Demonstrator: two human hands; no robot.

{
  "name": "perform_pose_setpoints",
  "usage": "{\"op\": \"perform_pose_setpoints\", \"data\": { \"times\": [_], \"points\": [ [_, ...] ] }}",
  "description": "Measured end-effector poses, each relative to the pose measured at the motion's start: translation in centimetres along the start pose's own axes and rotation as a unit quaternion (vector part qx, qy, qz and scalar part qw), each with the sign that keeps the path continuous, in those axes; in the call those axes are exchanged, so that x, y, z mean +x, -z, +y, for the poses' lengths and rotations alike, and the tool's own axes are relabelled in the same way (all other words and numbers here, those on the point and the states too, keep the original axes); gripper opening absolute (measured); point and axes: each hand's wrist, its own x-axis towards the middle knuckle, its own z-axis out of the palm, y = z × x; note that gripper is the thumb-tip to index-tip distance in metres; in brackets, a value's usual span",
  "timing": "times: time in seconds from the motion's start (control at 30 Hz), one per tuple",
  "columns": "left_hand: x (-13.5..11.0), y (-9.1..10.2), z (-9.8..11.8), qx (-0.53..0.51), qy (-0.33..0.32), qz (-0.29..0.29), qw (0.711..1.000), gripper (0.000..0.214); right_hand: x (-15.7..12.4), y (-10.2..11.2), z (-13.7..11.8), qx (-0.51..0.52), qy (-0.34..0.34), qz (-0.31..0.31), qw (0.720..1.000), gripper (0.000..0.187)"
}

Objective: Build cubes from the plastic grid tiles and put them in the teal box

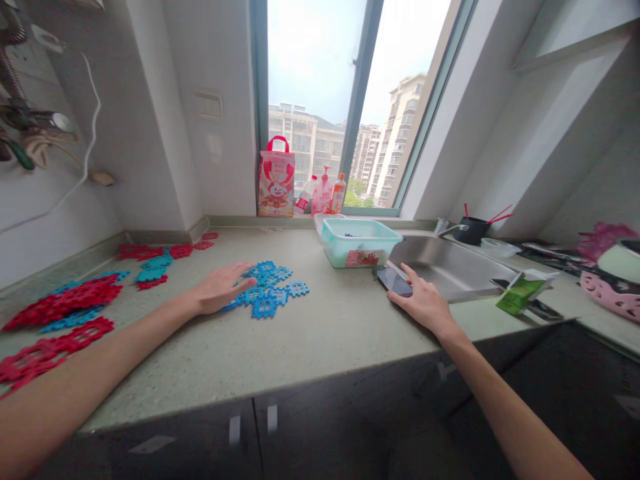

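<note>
Holding the left hand (pixel 223 288) palm down at the left edge of a loose pile of blue notched pieces (pixel 265 305) on the pale worktop (pixel 320 353), with fingers extended and lying loosely together. Placing the right hand (pixel 423 300) at the right end of a dark phone (pixel 395 281) beside the sink (pixel 440 267), with thumb and index finger spread toward opposite edges. Being unable to tell a grip from a light touch there. Positioning the pile between the 2 hands, nearer to the left. Grouping red pieces (pixel 65 303), with blue and turquoise ones among these, farther left, beyond the left forearm (pixel 125 351). Standing a light-turquoise tub (pixel 360 253) behind the phone. Lining up a pink carton (pixel 277 187) and 3 bottles (pixel 323 197) at the window (pixel 315 53). Setting a green packet (pixel 520 293) at the right of the sink.
</note>
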Motion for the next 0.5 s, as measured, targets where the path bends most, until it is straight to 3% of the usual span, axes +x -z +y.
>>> {"op": "perform_pose_setpoints", "data": {
  "times": [0.27, 0.33, 0.4, 0.5],
  "points": [
    [0.0, -0.1, -0.1, -0.102, 0.020, 0.050, 0.993, 0.094, 0.1, 0.3, 0.2, -0.023, 0.009, -0.015, 1.000, 0.082],
    [0.2, -0.2, -0.7, -0.143, 0.047, 0.058, 0.987, 0.097, -0.3, 0.4, 0.0, -0.039, 0.024, 0.012, 0.999, 0.079],
    [0.7, -0.2, -1.4, -0.195, 0.080, 0.062, 0.976, 0.103, -0.8, 0.6, -0.6, -0.067, 0.094, 0.069, 0.991, 0.070],
    [2.3, -0.1, -2.2, -0.285, 0.117, 0.062, 0.950, 0.115, -1.2, 0.5, -2.8, -0.046, 0.304, 0.102, 0.946, 0.049]
  ]
}}
